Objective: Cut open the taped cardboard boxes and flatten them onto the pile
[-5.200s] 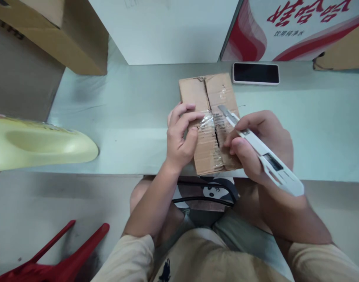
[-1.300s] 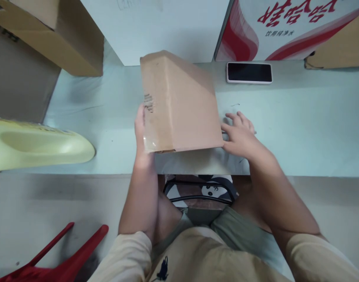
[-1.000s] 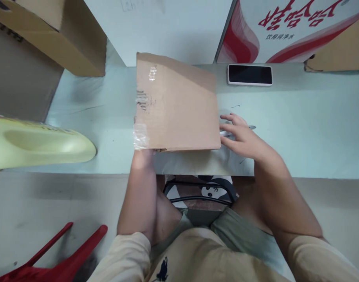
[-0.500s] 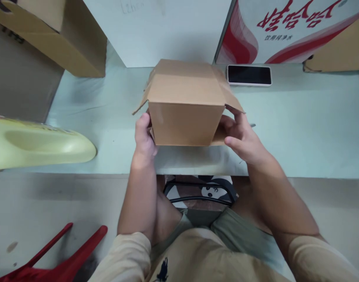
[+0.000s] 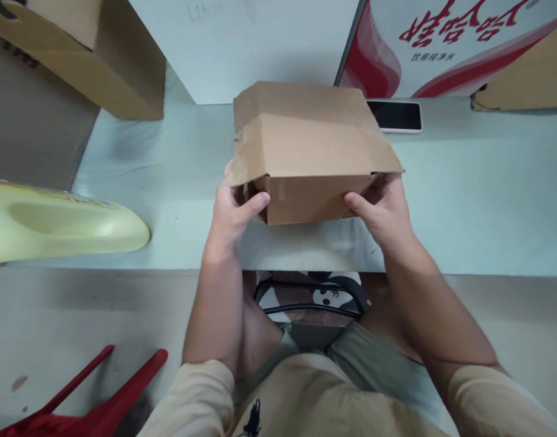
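Observation:
A brown cardboard box is held over the table in front of me, its side flaps sticking out. My left hand grips its left side, the thumb on the near left corner and the other fingers hidden under the left flap. My right hand grips the right side, with the thumb against the near face and the fingers out of sight beneath the right flap. Whatever is inside the box cannot be seen.
Behind the box stand a white box and a red-and-white carton. A phone lies on the pale green table. To the left are a tall cardboard box and a yellow-green bottle. A red chair stands lower left.
The box has moved right and been turned and tilted, so its flaps spread wider and it covers part of the phone. Both thumbs now press on its near side.

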`<control>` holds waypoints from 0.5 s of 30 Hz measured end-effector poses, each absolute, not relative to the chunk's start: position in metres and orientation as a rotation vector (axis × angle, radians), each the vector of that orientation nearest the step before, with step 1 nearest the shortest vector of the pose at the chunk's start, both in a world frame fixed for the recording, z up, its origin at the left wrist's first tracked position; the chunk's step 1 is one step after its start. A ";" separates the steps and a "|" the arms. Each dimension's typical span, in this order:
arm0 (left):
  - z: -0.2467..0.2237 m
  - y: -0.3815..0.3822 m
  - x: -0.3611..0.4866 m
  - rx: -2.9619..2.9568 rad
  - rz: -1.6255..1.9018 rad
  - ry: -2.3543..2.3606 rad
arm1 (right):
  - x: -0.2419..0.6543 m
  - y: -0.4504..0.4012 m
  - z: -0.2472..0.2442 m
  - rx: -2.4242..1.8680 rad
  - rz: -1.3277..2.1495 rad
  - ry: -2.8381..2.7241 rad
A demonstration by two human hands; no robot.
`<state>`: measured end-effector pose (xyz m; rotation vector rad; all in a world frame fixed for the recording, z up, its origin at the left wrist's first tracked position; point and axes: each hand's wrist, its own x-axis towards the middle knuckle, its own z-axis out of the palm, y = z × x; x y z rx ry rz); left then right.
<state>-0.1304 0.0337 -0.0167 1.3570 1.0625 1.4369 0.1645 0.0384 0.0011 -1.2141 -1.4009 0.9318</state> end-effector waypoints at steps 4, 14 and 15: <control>-0.019 0.035 -0.134 1.479 1.472 1.193 | 0.167 0.041 -0.006 -1.244 0.923 -1.247; 0.003 0.025 -0.116 1.368 1.522 1.252 | 0.169 0.045 -0.004 -1.234 0.946 -1.092; 0.005 0.026 -0.116 1.303 1.529 1.186 | 0.169 0.045 -0.002 -1.237 0.934 -1.068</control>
